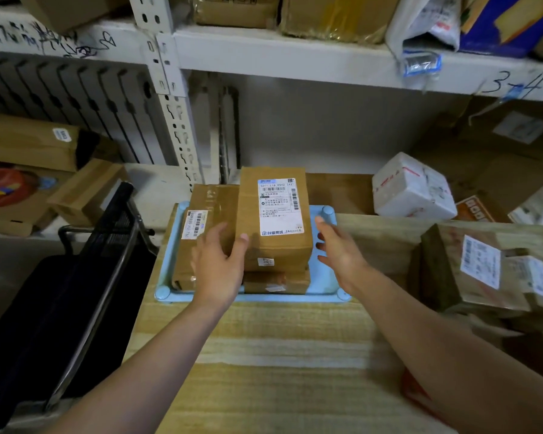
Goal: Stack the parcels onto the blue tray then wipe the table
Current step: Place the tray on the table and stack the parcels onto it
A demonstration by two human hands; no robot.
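1. Now the top parcel (273,220) stands on the blue tray (323,277), seated on a lower parcel (276,281) and just beside a flat parcel (198,214) on the tray's left. I judge the step in hand is settling it square.
2. The left hand (220,264) is wide, with fingers fairly straight along the parcel's left face and the thumb touching its near top edge. It holds nothing.
3. The right hand (339,249) is also wide, with fingers spread just beside the right face. Whether it touches, I cannot tell.
4. Press both palms flat on opposite faces and nudge the parcel until it bears evenly on what lies beneath, since a lopsided seat could tip under more weight.
5. More parcels (480,270) wait on the worktop (279,355) to the right, so leave a level top for them.
6. Wiping comes after. A reddish thing (416,391) under the right forearm is too hidden to name.
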